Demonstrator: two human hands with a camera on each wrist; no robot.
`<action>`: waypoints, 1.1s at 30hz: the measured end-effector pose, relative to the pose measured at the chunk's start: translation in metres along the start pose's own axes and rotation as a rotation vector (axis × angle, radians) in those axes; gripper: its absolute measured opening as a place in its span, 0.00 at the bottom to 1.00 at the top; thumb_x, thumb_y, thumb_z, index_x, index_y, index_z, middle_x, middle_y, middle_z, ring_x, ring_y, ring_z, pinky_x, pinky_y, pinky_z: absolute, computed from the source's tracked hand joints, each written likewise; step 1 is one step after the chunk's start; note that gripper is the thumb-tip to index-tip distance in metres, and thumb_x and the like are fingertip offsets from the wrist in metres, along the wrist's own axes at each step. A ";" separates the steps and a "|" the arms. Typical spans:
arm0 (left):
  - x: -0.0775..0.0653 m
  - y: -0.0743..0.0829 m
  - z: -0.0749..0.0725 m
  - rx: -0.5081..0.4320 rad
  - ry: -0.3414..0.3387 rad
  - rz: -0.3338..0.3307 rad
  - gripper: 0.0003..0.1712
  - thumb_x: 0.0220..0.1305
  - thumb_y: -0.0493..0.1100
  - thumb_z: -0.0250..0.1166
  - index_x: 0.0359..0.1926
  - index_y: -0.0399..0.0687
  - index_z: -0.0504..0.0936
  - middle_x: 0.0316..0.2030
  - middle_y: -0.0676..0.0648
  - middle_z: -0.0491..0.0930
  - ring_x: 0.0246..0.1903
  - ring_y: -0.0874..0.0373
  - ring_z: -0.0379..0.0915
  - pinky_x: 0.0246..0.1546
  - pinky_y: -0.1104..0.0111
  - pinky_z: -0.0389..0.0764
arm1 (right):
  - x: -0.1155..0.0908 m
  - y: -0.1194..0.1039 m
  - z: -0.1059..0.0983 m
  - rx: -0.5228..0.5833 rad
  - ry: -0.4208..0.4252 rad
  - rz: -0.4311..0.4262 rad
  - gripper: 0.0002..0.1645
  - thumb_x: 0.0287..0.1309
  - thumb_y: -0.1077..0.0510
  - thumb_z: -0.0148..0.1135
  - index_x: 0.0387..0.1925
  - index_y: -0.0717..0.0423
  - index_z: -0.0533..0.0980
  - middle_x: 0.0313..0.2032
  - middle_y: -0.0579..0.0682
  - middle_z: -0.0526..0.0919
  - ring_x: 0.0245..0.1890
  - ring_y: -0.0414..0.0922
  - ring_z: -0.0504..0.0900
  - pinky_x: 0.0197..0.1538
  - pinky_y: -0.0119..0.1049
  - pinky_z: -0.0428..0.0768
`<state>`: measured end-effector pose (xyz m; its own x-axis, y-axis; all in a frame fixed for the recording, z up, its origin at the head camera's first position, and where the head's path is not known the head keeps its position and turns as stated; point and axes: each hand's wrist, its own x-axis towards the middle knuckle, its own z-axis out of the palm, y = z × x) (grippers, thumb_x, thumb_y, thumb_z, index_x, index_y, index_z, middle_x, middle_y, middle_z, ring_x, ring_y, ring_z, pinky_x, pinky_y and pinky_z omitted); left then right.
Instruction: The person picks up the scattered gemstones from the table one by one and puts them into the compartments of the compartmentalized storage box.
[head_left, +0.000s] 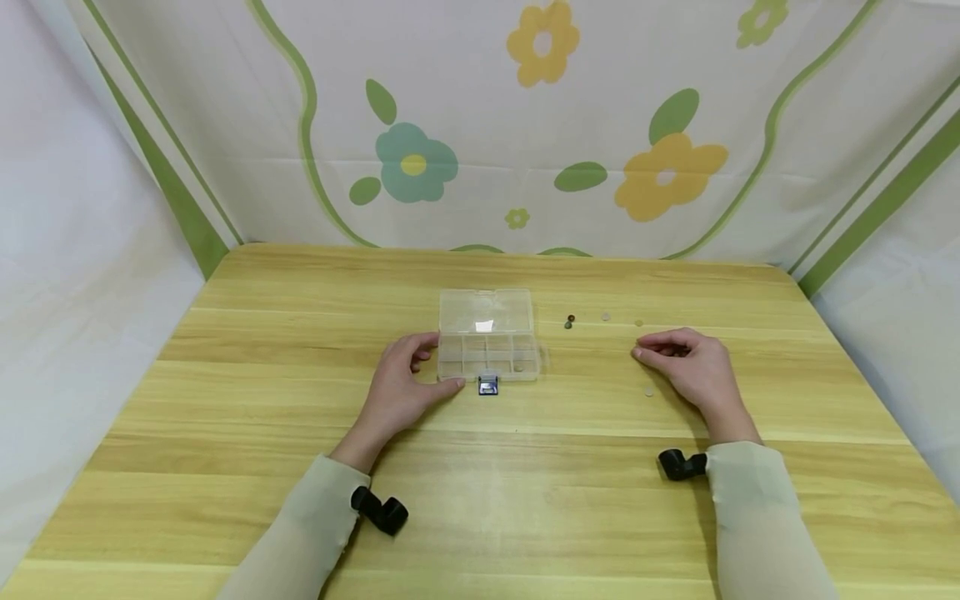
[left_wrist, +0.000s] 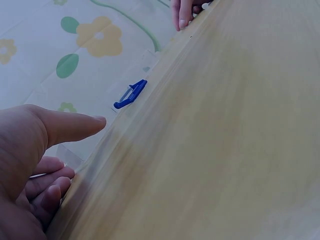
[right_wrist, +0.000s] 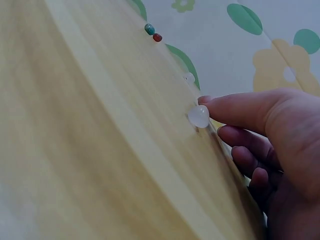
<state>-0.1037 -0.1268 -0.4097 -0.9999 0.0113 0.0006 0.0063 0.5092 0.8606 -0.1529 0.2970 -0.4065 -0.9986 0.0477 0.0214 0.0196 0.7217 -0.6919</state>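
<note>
A clear plastic compartment box [head_left: 488, 355] stands with its lid [head_left: 465, 311] raised at the back and a blue latch [head_left: 488, 386] at its front. One small bead [head_left: 520, 367] lies in its front right compartment. My left hand [head_left: 401, 387] holds the box's left side, thumb along the front corner and fingers bent at the side. To the right, my right hand [head_left: 693, 367] hovers low over the table, thumb and index tips a little apart, with nothing visible between them. A white bead [right_wrist: 199, 116] lies in front of its thumb; a yellowish bead [head_left: 639, 322] lies beyond the fingertips.
A green bead [right_wrist: 149, 29] and a red bead [right_wrist: 157, 37] sit side by side right of the box. A pale bead [head_left: 606, 317] lies farther right. The wooden table [head_left: 480, 500] ends at a flowered cloth [head_left: 480, 125] behind.
</note>
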 end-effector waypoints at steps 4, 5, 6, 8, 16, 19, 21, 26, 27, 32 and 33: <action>0.000 0.000 0.000 -0.004 -0.001 -0.001 0.44 0.58 0.46 0.83 0.74 0.42 0.75 0.65 0.41 0.79 0.61 0.45 0.73 0.65 0.52 0.76 | -0.001 0.001 0.000 -0.011 0.005 -0.006 0.23 0.65 0.36 0.75 0.51 0.46 0.91 0.50 0.50 0.87 0.39 0.33 0.79 0.41 0.25 0.76; 0.000 0.000 0.000 -0.005 -0.001 -0.001 0.44 0.58 0.46 0.83 0.74 0.42 0.75 0.65 0.41 0.79 0.61 0.45 0.73 0.65 0.52 0.76 | -0.001 0.001 0.000 -0.014 0.006 -0.007 0.23 0.65 0.36 0.75 0.51 0.46 0.91 0.50 0.50 0.87 0.39 0.34 0.79 0.41 0.25 0.76; 0.000 0.000 0.000 -0.005 -0.001 -0.001 0.44 0.58 0.46 0.83 0.74 0.42 0.75 0.65 0.41 0.79 0.61 0.45 0.73 0.65 0.52 0.76 | -0.001 0.001 0.001 -0.017 0.008 -0.009 0.23 0.65 0.36 0.75 0.50 0.46 0.91 0.50 0.50 0.87 0.39 0.34 0.79 0.41 0.26 0.76; 0.000 0.000 0.000 -0.005 -0.001 -0.001 0.44 0.58 0.46 0.83 0.73 0.42 0.75 0.65 0.41 0.79 0.61 0.45 0.73 0.65 0.51 0.76 | -0.001 0.001 0.001 -0.022 0.012 -0.013 0.22 0.65 0.36 0.74 0.50 0.46 0.91 0.49 0.50 0.88 0.39 0.35 0.79 0.41 0.26 0.76; -0.001 0.000 0.000 -0.004 -0.001 -0.004 0.45 0.58 0.46 0.83 0.74 0.42 0.75 0.65 0.41 0.78 0.61 0.45 0.73 0.65 0.51 0.76 | 0.000 0.001 0.001 -0.027 0.009 -0.016 0.22 0.66 0.36 0.73 0.49 0.45 0.91 0.49 0.50 0.87 0.39 0.36 0.79 0.41 0.27 0.76; -0.001 0.000 0.000 -0.004 0.000 -0.005 0.44 0.59 0.46 0.83 0.74 0.42 0.75 0.66 0.41 0.78 0.61 0.45 0.73 0.66 0.51 0.76 | 0.000 0.001 0.002 -0.028 0.006 -0.017 0.22 0.66 0.36 0.73 0.50 0.45 0.91 0.48 0.50 0.87 0.40 0.37 0.79 0.41 0.27 0.76; -0.001 0.000 0.000 -0.007 -0.001 -0.004 0.44 0.59 0.46 0.82 0.74 0.42 0.75 0.66 0.41 0.78 0.62 0.45 0.73 0.66 0.50 0.76 | 0.000 0.001 0.002 -0.031 0.005 -0.016 0.22 0.67 0.36 0.73 0.50 0.45 0.91 0.49 0.49 0.87 0.40 0.37 0.79 0.41 0.27 0.76; -0.001 0.000 0.000 -0.011 -0.002 -0.002 0.44 0.59 0.46 0.82 0.73 0.42 0.75 0.66 0.41 0.78 0.62 0.45 0.73 0.67 0.50 0.76 | 0.000 0.000 0.002 -0.045 0.007 -0.024 0.23 0.68 0.35 0.71 0.50 0.45 0.91 0.48 0.50 0.87 0.41 0.38 0.79 0.42 0.27 0.75; -0.001 0.000 0.000 -0.008 -0.001 -0.001 0.44 0.59 0.46 0.82 0.73 0.42 0.75 0.66 0.41 0.78 0.62 0.45 0.73 0.66 0.50 0.76 | 0.000 0.000 0.002 -0.047 0.008 -0.025 0.23 0.68 0.35 0.71 0.50 0.46 0.91 0.48 0.50 0.87 0.41 0.38 0.79 0.42 0.27 0.75; -0.001 -0.001 0.000 0.007 0.000 0.006 0.44 0.59 0.46 0.82 0.73 0.42 0.75 0.66 0.41 0.78 0.62 0.45 0.73 0.65 0.50 0.77 | -0.001 -0.001 0.002 -0.048 0.013 -0.023 0.23 0.69 0.36 0.70 0.50 0.47 0.91 0.49 0.51 0.88 0.41 0.37 0.79 0.42 0.26 0.76; -0.001 -0.001 0.000 0.008 0.000 0.007 0.44 0.59 0.46 0.82 0.73 0.42 0.75 0.66 0.41 0.78 0.62 0.45 0.73 0.65 0.50 0.77 | -0.001 -0.001 0.002 -0.049 0.013 -0.023 0.23 0.69 0.36 0.70 0.50 0.47 0.91 0.50 0.51 0.88 0.41 0.37 0.79 0.42 0.26 0.76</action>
<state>-0.1028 -0.1271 -0.4105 -0.9999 0.0148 0.0065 0.0132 0.5159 0.8565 -0.1524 0.2949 -0.4073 -0.9981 0.0400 0.0466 -0.0003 0.7558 -0.6548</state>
